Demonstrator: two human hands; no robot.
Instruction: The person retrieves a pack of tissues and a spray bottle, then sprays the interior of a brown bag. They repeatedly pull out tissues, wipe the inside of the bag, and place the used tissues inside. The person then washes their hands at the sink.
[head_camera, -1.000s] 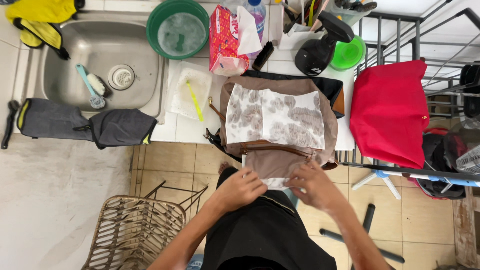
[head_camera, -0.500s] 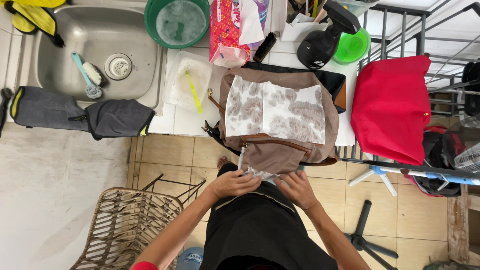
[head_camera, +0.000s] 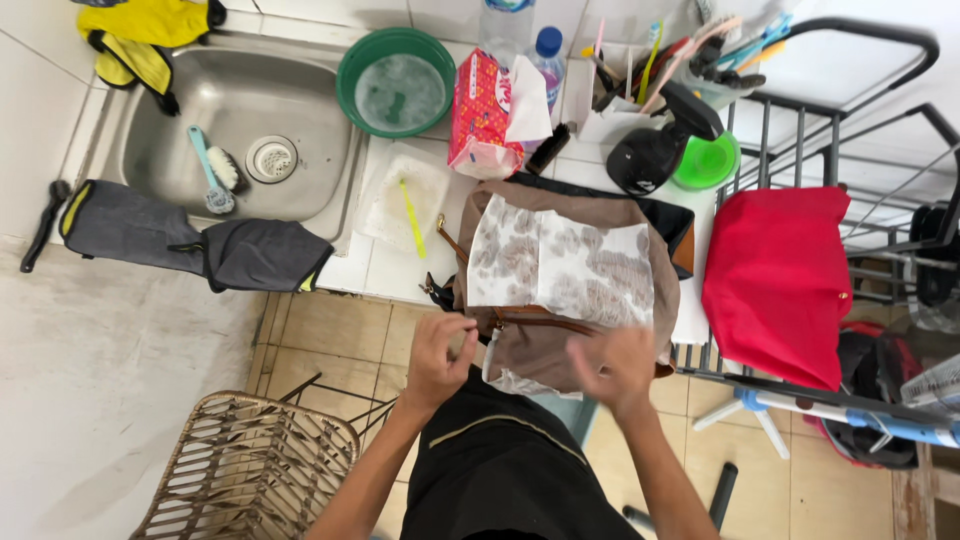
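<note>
Forearms rise from the bottom edge to the brown bag (head_camera: 560, 345) hanging over the counter's front edge: the left hand (head_camera: 437, 355) is curled, fingertips pinched at the bag's near left edge, while the right hand (head_camera: 612, 370), blurred, lies loosely spread against its lower right side, gripping nothing I can make out. White stained paper (head_camera: 560, 262) covers the bag's top. Beyond stands a red-and-white tissue packet (head_camera: 480, 115).

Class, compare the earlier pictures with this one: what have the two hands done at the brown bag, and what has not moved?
The left hand has lifted, pinching near the brown bag edge; the right hand, blurred, has drawn back from it. The stained paper towels, red bag and sink items stayed put.
</note>
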